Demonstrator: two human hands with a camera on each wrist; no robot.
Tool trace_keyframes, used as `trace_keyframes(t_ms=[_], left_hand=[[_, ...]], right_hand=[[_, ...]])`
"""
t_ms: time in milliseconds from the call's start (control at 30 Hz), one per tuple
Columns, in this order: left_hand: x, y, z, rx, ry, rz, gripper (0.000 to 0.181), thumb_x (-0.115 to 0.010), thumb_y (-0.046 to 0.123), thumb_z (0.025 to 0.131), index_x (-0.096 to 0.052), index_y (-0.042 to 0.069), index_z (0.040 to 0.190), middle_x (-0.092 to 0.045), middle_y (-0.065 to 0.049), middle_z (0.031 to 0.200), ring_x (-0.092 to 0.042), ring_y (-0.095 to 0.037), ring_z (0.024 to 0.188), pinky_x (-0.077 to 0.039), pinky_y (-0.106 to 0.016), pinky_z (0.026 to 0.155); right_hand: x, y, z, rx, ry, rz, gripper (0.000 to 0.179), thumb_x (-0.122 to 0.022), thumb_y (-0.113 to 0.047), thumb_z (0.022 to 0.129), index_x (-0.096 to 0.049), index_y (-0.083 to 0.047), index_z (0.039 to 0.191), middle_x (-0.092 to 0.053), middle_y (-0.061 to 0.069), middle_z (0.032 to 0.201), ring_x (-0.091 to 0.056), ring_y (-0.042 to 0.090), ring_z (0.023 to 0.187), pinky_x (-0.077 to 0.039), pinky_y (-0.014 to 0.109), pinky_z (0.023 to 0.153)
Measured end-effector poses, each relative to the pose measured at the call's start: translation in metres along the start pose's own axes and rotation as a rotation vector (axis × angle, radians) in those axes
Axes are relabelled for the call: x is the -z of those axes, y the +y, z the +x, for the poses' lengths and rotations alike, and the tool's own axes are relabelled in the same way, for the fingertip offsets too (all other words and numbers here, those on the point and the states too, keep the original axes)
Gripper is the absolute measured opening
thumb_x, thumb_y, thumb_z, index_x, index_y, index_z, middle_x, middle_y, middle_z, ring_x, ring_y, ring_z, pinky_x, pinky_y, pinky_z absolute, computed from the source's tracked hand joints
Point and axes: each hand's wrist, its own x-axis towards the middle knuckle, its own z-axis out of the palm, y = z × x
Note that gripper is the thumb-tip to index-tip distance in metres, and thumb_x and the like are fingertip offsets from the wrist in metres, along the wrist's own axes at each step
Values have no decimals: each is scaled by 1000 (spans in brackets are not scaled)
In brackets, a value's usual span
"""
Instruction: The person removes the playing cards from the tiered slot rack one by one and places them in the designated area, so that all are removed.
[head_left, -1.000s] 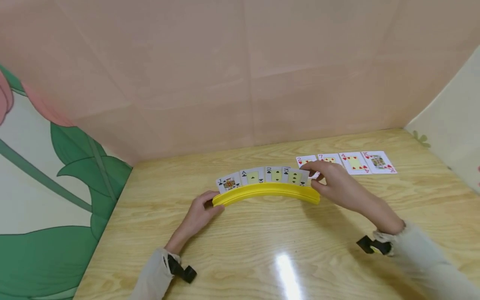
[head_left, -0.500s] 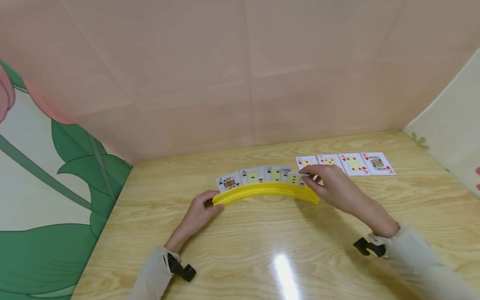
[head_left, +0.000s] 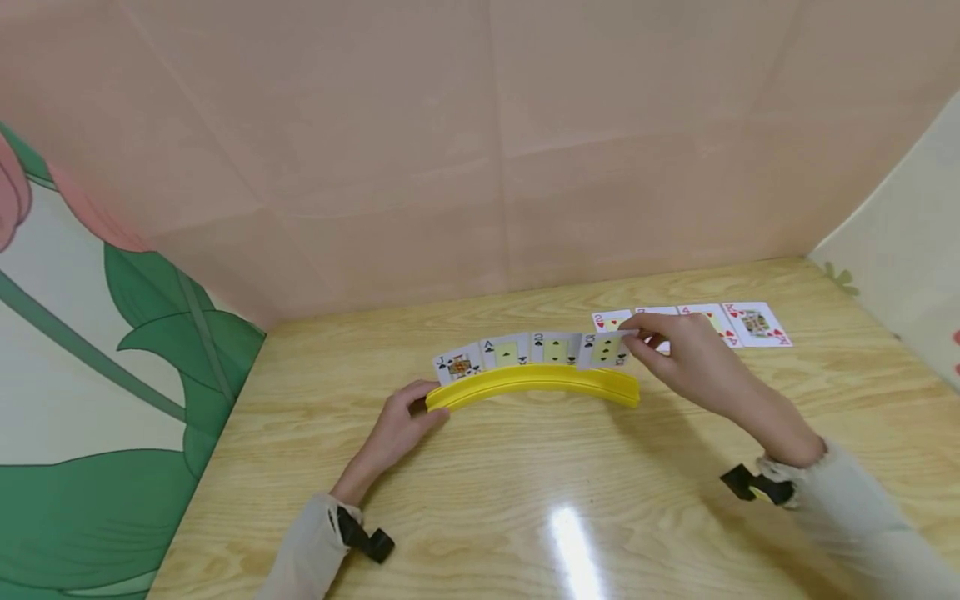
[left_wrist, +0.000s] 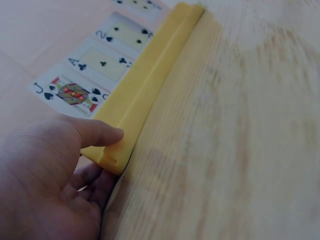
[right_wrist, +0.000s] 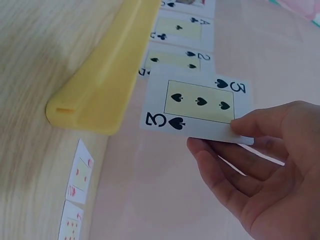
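My left hand (head_left: 397, 427) grips the left end of a curved yellow card holder (head_left: 536, 379), thumb on its front and fingers behind and below. A jack of spades (left_wrist: 72, 95), an ace of clubs (left_wrist: 102, 63) and a two of spades (left_wrist: 125, 36) stand side by side in the holder. My right hand (head_left: 686, 354) pinches a three of spades (right_wrist: 200, 102) by its outer edge between thumb and fingers. In the head view this card overlaps the two's right edge, with its lower edge right at the holder's top toward the right end.
Behind my right hand a row of red cards lies face up, with a two (head_left: 611, 319) at its left end, a four of hearts (head_left: 703, 317) and a king of hearts (head_left: 757, 325). A pinkish cloth wall (head_left: 480, 167) rises at the table's back edge.
My right hand shifted the three of spades left, with its face partly turned away, then raised it and moved it right beside the two. The left hand and holder stayed still.
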Motion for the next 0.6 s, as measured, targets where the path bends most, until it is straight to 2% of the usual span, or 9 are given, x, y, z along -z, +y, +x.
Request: trace_keyframes(t_ms=[200,400,500,600], left_hand=[[0,0,0,-7,0,1,31,-70,1,91,-68,1,122,-66,-11,121,-61,-24,104,-49,-35,88],[0,-3,0,-1,1,6,31,-70,2,91,-68,2,122,-66,-10,121,-61,-23,104,-49,-35,88],[0,-3,0,0,2,5,30,-70,2,91,-69,2,122,-66,-11,121,-61,-23,104,-49,-36,89],[1,-2,0,-1,6,5,30,-70,2,91,-69,2,121,-66,-11,120,-61,-22,104,-49,-37,89]], right_hand=[[8,3,0,-13,18,0,12,-69,-1,90,-72,-5,100,-74,3,85,-68,15,72,-53,28,61],[14,4,0,-1,107,9,32,-71,9,85,-65,-6,113,-73,4,79,-67,15,68,-49,14,63],[17,6,1,20,156,-2,30,-71,11,84,-64,-7,107,-73,3,79,-66,14,69,-47,10,64],[19,8,2,22,173,-11,22,-71,9,85,-67,-8,99,-72,1,80,-65,12,68,-45,12,59]])
